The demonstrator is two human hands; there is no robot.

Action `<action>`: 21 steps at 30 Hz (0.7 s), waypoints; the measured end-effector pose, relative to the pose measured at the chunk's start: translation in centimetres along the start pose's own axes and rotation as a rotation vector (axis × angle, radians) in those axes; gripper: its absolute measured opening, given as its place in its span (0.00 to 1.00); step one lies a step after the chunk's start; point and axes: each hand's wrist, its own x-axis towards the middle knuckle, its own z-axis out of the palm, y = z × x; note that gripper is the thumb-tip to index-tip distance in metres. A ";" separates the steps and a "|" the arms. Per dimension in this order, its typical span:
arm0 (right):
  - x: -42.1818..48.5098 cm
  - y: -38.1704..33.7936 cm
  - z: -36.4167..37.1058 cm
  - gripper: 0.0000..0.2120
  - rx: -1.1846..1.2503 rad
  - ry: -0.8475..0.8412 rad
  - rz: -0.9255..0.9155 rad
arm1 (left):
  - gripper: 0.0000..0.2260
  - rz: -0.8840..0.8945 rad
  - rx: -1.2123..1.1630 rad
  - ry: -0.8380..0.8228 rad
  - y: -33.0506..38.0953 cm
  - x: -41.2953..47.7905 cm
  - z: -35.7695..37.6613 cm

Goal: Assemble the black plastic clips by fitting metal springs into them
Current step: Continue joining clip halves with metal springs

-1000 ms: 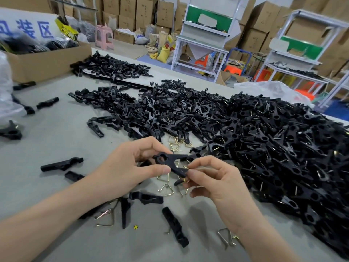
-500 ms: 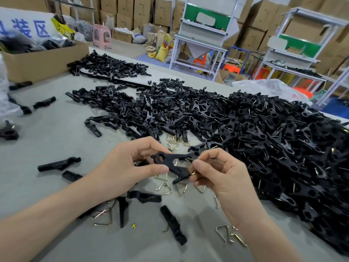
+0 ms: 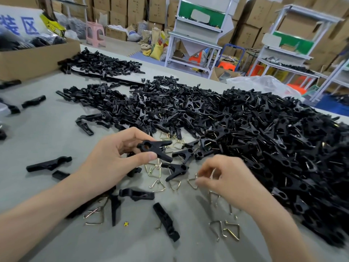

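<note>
At nine o'clock from the hands, a few loose clip halves [image 3: 48,164] lie unmatched on the grey table [image 3: 47,133]. The left hand [image 3: 113,159] holds a black clip [image 3: 154,148] between thumb and fingertips, raised off the table, with no wire showing in it. At four o'clock from that clip the right hand [image 3: 228,180], apart from the left, pinches a metal spring [image 3: 193,183] that lies on the table (more springs [image 3: 229,230] are scattered at six o'clock). From twelve round to three o'clock spreads a big pile of clips [image 3: 264,140]. Glints of wire suggest many are finished, though the blur makes that hard to confirm. This clip awaits its spring, and plenty of loose parts remain. The right fingertips hide exactly how the spring is gripped.
</note>
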 end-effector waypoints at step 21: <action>-0.3 -2.5 1.6 0.09 1.013 0.356 -0.007 | 0.12 0.012 -0.016 -0.068 0.8 -0.7 0.4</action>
